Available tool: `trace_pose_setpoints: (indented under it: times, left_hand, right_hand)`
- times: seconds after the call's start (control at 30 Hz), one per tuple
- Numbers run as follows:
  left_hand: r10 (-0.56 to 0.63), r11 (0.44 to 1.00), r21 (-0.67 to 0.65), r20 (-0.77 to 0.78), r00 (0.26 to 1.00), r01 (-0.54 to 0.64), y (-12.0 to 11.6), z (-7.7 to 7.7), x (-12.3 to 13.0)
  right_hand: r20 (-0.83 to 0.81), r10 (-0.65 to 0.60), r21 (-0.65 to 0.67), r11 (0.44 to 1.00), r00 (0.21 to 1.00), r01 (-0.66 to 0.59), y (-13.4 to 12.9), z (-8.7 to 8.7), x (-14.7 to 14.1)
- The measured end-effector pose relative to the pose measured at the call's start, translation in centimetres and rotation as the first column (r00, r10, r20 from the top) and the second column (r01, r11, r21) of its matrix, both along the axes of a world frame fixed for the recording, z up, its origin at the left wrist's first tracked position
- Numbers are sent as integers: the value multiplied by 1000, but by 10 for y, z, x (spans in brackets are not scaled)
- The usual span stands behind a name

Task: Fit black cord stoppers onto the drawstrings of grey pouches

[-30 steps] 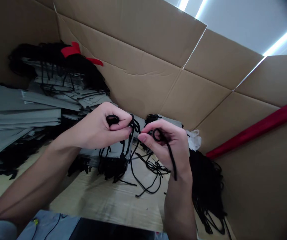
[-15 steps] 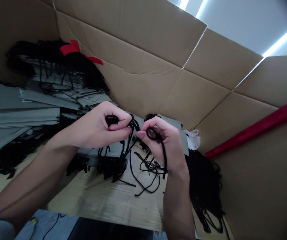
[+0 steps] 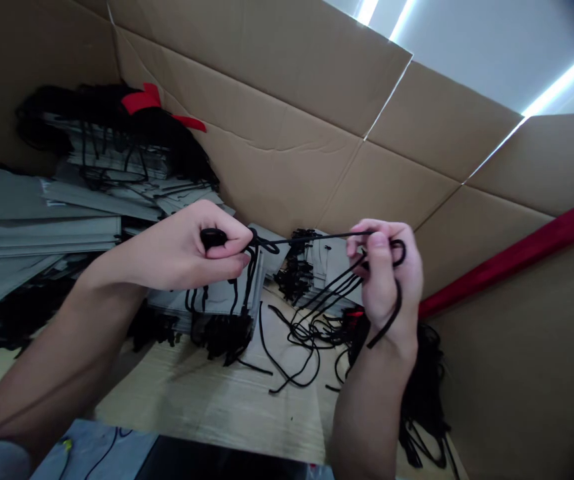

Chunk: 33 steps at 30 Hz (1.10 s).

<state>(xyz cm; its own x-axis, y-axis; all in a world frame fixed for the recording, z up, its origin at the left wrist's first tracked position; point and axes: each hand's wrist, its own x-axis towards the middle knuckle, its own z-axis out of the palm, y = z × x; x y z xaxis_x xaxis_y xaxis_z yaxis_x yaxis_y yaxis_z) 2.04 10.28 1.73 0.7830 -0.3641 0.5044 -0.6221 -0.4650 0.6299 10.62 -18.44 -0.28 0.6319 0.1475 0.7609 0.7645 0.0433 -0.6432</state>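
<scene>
Black cord [image 3: 311,235] is running taut between both hands at mid-frame, a small knot [image 3: 264,243] sitting near the left end. Left hand [image 3: 177,250] is gripping a tight black loop [image 3: 213,237], its fingers [image 3: 229,230] clenched. Right hand [image 3: 387,280] is holding a second loop [image 3: 397,252] and several strands [image 3: 337,287], its fingers [image 3: 377,250] closed on them, a tail hanging toward 6 o'clock. Loose cords [image 3: 297,360] are lying on pale cardboard [image 3: 191,400] below the hands. Flat grey paper bags [image 3: 201,300] with black cord handles are lying stacked beneath the left hand; a larger pile [image 3: 41,227] is sitting at 9 o'clock. Cardboard box walls [image 3: 287,80] are rising at 12 o'clock; a red strip [image 3: 511,260] is running along the wall at 3 o'clock.
</scene>
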Motion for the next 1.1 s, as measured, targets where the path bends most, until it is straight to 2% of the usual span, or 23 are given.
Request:
trace_pose_setpoints:
  times: [0.07,0.17,0.3,0.37,0.47,0.53,0.57,0.67,0.73,0.77,0.8,0.83,0.9,0.93,1.0,1.1]
  left_hand:
    - [-3,1000,1,-6,1000,3,2,1,-1]
    - [-12,1000,3,-28,1000,12,7,1,-1]
    - [-18,998,53,-76,997,22,18,-1,1]
    - [-14,995,100,-90,996,24,25,-2,3]
    - [-12,987,157,-116,993,30,34,-3,5]
    - [-2,990,138,-116,993,18,34,-1,5]
    - [5,994,109,-104,995,6,31,-1,4]
    - [12,1000,6,-59,998,-12,14,1,3]
    - [-7,999,-32,-49,999,6,1,0,3]
    - [-23,999,-38,-49,999,22,-5,-1,3]
    - [-39,999,-40,-47,998,37,-10,-2,4]
    - [-48,998,-42,-43,998,46,-13,-4,5]
    - [-53,997,-54,-30,998,52,-17,-6,7]
    - [-52,997,-60,-28,998,50,-18,-7,8]
    - [-55,997,-64,-28,998,53,-18,-8,9]
    - [-82,996,-44,-45,996,80,-13,-8,8]
  right_hand:
    - [-27,-78,200,976,997,82,-11,3,12]
    - [-49,-205,500,842,977,202,-33,7,33]
    - [-70,-339,691,662,938,290,-71,11,49]
    - [-99,-361,729,608,927,315,-92,11,50]
    - [-122,-326,713,628,938,311,-113,11,45]
    - [-108,-301,691,662,948,289,-113,12,41]
    - [-101,-281,676,685,954,273,-108,12,39]
    - [-75,-186,566,801,980,196,-76,13,29]
    - [-6,-121,356,927,993,116,-47,11,18]
    - [34,-88,209,975,996,80,-33,9,12]
    - [47,-23,19,1000,999,22,-19,7,6]
    - [29,68,-141,988,997,-63,-7,4,1]
    - [-21,235,-340,912,972,-228,14,-2,-6]
    - [-16,281,-368,891,960,-267,21,-5,-7]
    - [41,293,-371,892,955,-258,32,-9,-6]
    - [90,187,-268,950,978,-157,36,-13,1]
